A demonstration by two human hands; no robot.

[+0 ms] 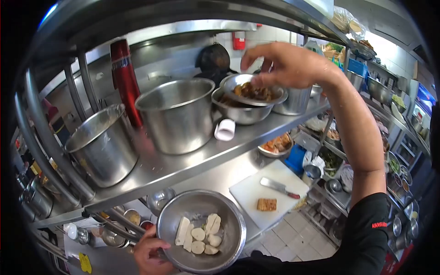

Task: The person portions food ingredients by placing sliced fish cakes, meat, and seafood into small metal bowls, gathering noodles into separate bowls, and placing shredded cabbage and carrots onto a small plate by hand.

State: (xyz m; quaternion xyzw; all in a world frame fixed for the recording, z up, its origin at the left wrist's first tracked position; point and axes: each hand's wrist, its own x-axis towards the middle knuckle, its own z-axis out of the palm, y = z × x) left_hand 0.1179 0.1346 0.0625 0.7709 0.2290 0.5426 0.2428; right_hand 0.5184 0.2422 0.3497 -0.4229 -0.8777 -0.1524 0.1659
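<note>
My left hand (153,253) grips the left rim of a steel mixing bowl (236,229), held low in front of me. In it lie several pale pieces of food (198,234), some long blocks and some round chunks. My right hand (291,66) is raised over the shelf, its fingers curved and apart, with the thumb just over a small steel bowl (280,95). Brown pieces of food (252,91) fill that small bowl, which sits tilted on top of a larger steel bowl (247,114).
On the steel shelf (169,172) stand two deep pots (176,119) (103,151), a red flask (123,82) and a white roll (225,129). Below, a white cutting board (250,190) carries a cleaver (275,184) and a browned block (266,204). Food racks (334,160) line the right.
</note>
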